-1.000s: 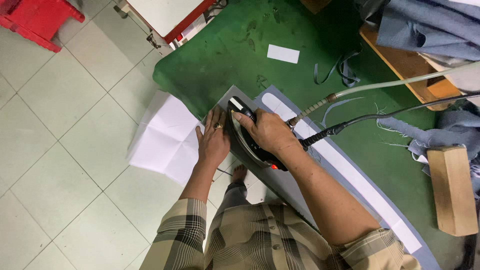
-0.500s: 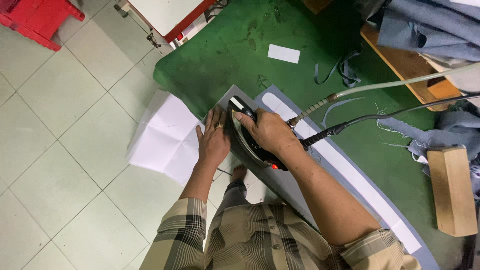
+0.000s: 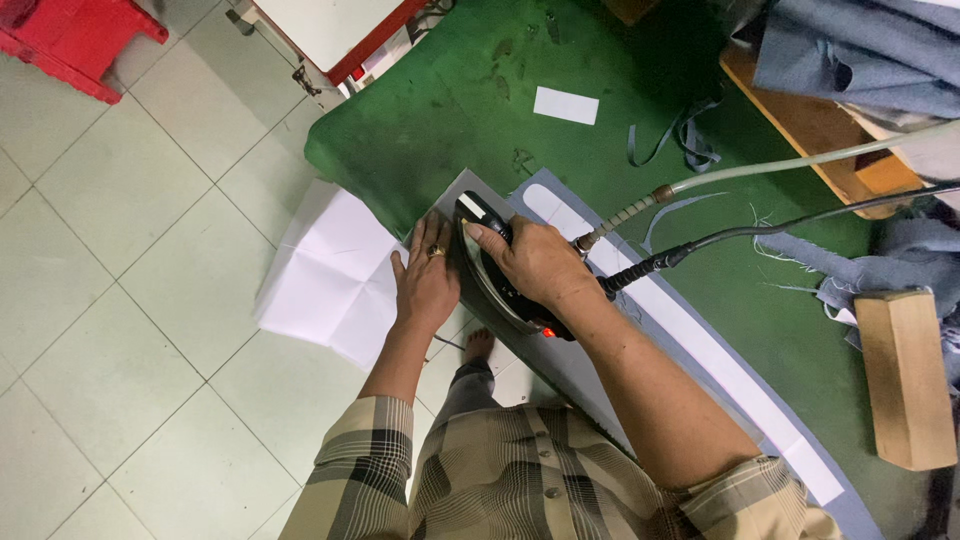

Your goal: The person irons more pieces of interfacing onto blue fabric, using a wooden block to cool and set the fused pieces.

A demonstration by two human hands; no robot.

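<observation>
My right hand point(image 3: 535, 262) grips the handle of a black steam iron point(image 3: 497, 285), which rests on a long grey fabric strip point(image 3: 640, 330) lying on the green padded table point(image 3: 470, 90). A white band point(image 3: 700, 350) runs along the strip. My left hand point(image 3: 427, 283) lies flat, fingers spread, on the strip's near end just left of the iron. A pale hose point(image 3: 780, 170) and a black cable point(image 3: 780, 228) lead from the iron off to the right.
A white folded sheet point(image 3: 335, 275) hangs off the table's left edge over the tiled floor point(image 3: 120, 300). A wooden block point(image 3: 905, 375) lies at right, blue-grey fabric pieces point(image 3: 860, 50) at upper right, a small white paper point(image 3: 566, 105) on the green, a red stool point(image 3: 80, 40) top left.
</observation>
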